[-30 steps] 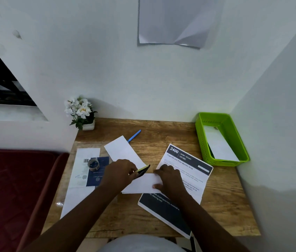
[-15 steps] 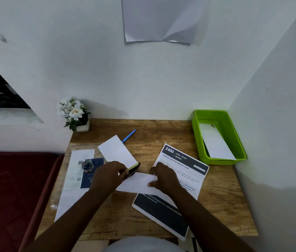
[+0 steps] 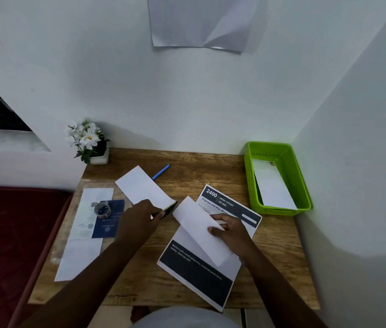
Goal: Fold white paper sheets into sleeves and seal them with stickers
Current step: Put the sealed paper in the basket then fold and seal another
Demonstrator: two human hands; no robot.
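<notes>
My right hand [image 3: 228, 229] pinches a folded white paper sleeve [image 3: 199, 227] and holds it slanted over the printed instruction sheet [image 3: 213, 247]. My left hand [image 3: 140, 222] grips a small dark tool with a yellow edge [image 3: 170, 207], a little left of the sleeve. Another folded white sheet [image 3: 142, 184] lies flat behind my left hand. A roll of clear tape [image 3: 102, 208] sits on papers at the left. A finished white sleeve [image 3: 272, 184] lies in the green basket [image 3: 298, 176].
A blue pen [image 3: 161, 171] lies near the back of the wooden desk [image 3: 140, 275]. A pot of white flowers [image 3: 90, 140] stands in the back left corner. Walls close the desk at the back and right; a dark red surface [image 3: 9, 245] lies left.
My right hand has lifted the folded sleeve off the desk and swung it to the right, over the printed sheet. My left hand has let go of it and still holds the dark tool.
</notes>
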